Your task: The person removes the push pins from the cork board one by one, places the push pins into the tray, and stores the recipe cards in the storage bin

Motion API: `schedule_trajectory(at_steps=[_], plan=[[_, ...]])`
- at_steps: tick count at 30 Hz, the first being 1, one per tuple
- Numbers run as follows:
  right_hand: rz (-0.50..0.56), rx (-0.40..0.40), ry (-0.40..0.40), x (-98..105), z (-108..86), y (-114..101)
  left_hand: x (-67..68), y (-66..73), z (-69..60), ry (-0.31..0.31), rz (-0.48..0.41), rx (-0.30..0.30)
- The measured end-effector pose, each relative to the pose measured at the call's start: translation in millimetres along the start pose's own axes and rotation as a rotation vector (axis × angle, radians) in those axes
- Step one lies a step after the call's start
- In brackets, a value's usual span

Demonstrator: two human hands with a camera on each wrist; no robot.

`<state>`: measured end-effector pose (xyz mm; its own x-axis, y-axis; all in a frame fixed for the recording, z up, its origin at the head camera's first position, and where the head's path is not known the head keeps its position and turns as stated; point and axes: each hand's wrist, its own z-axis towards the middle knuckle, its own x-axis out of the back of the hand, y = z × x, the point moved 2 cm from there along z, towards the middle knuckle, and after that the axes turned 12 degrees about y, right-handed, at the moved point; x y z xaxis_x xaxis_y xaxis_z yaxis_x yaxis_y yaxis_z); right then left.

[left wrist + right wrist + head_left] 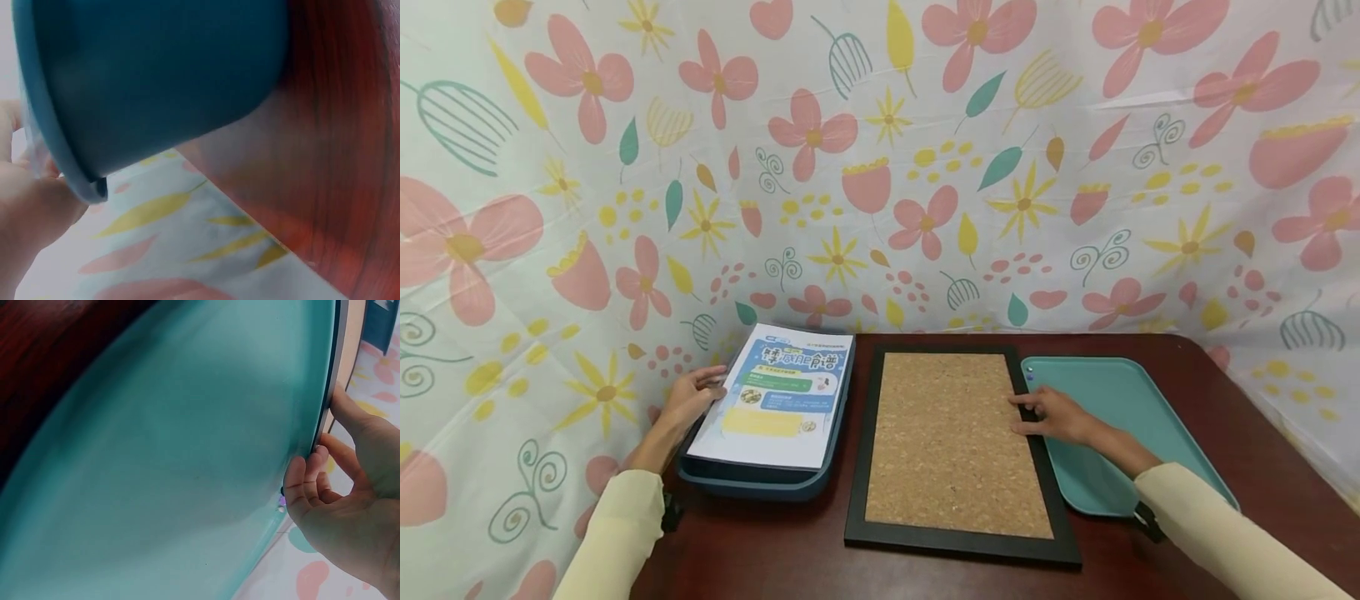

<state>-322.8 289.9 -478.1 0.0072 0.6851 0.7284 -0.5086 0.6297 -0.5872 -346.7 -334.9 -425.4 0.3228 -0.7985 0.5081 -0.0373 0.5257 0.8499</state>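
Observation:
At the left, a stack of printed sheets (782, 396) with a blue-and-white cover lies on a dark blue plastic bin (760, 487). My left hand (688, 398) rests at the sheets' left edge, fingertips touching it; in the left wrist view the bin's wall (175, 75) hides part of that hand (37, 206). A cork board (955, 442) in a black frame lies flat in the middle. On its right frame edge rests my right hand (1052, 415), thumb and index finger extended onto the board, the other fingers bent over the rim of a teal tray (1127, 425).
A few small pins or beads (1029, 372) sit in the tray's far left corner. The tray lies close along the board's right side. Dark red-brown table (760, 550) shows in front; a flower-printed cloth (880, 167) hangs behind and at the left.

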Motion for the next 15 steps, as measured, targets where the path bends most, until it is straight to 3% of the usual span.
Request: schedule_trajectory(at_steps=[4, 11, 15], plan=[[0.005, -0.005, 0.0, 1.6, 0.1, 0.4, -0.4, 1.0, -1.1, 0.011, 0.091, -0.077], [-0.004, -0.026, -0.005, 2.1, 1.6, 1.6, 0.4, -0.9, -6.0, 0.011, 0.141, -0.077], [-0.006, -0.005, -0.002, -0.8, 0.6, 2.2, 2.3, -2.3, -11.2, 0.018, 0.168, -0.119]])
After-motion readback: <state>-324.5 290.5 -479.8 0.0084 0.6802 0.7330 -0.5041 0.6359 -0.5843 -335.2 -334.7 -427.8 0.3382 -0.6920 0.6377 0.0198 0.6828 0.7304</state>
